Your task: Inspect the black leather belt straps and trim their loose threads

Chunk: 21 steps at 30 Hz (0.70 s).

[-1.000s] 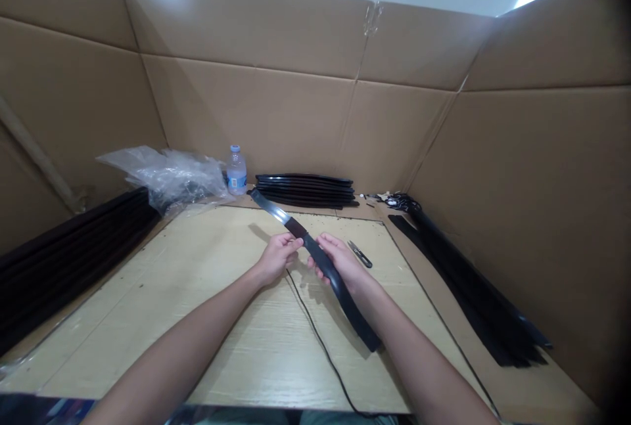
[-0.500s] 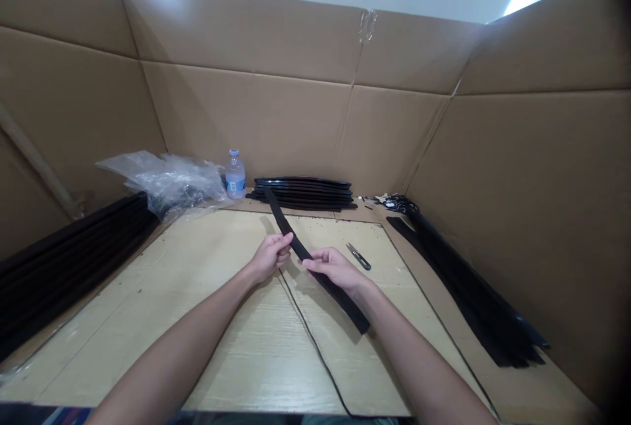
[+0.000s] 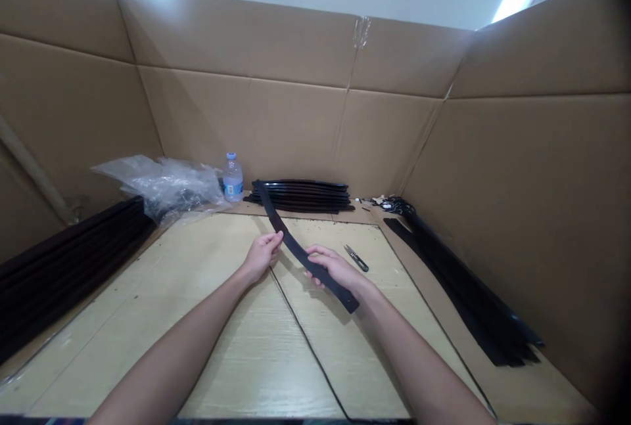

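A long, flat black strip (image 3: 294, 247) is held aslant above the table, its far end up and away from me, its near end toward my right wrist. My left hand (image 3: 262, 255) pinches its left edge near the middle between thumb and fingers. My right hand (image 3: 332, 266) grips it lower down, with some fingers beneath the strip. A thin black cord (image 3: 305, 339) runs from below my left hand to the table's front edge; whether that hand holds it, I cannot tell. Small thread snips (image 3: 355, 258) lie right of my right hand.
Stacked black strips (image 3: 305, 196) lie at the back, more dark strips (image 3: 69, 267) along the left, and a bundle of black strips (image 3: 458, 287) on the right. Clear plastic bags (image 3: 172, 188) and a water bottle (image 3: 233, 178) stand back left. Cardboard walls (image 3: 246, 103) enclose the table (image 3: 148, 326).
The strip's near end has swung up and slightly left. My right hand's fingers have shifted around it, some now showing underneath. My left hand keeps its pinch.
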Motion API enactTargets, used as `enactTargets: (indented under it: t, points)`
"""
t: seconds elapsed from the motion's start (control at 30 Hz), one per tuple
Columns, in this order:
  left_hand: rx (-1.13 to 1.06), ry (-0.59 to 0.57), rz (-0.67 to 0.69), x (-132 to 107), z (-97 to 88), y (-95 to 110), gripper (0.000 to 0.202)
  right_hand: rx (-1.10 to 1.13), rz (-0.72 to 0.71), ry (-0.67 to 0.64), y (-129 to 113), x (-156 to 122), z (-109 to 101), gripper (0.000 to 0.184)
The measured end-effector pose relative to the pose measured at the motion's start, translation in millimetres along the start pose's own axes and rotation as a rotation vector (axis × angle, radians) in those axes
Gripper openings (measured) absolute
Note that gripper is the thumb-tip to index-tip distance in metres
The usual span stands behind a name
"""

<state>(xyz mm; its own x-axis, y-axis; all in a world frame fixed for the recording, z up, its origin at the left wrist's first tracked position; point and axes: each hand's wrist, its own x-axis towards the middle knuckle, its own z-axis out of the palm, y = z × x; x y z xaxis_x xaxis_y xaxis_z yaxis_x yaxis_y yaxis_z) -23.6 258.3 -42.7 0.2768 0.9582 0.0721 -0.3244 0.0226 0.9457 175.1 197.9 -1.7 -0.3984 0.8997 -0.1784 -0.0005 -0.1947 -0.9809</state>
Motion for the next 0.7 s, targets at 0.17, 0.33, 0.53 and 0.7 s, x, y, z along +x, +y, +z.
enactTargets:
  t: [0.17,0.33,0.53,0.7]
  points:
    - [0.017,-0.002,-0.020,-0.2,1.0,-2.4,0.042,-0.081,-0.040,0.083,1.6,-2.8,3.5,0.028]
    - [0.006,-0.031,-0.037,-1.4,2.0,-2.1,0.046,-0.078,-0.058,0.120,6.8,-3.4,5.3,0.029]
    - [-0.012,-0.038,-0.043,-1.5,3.4,-2.3,0.044,0.008,-0.073,0.033,7.3,-2.3,5.4,0.036]
    - [-0.031,-0.019,-0.058,-0.5,3.3,-2.8,0.043,0.051,-0.073,0.087,3.0,-1.9,5.1,0.023]
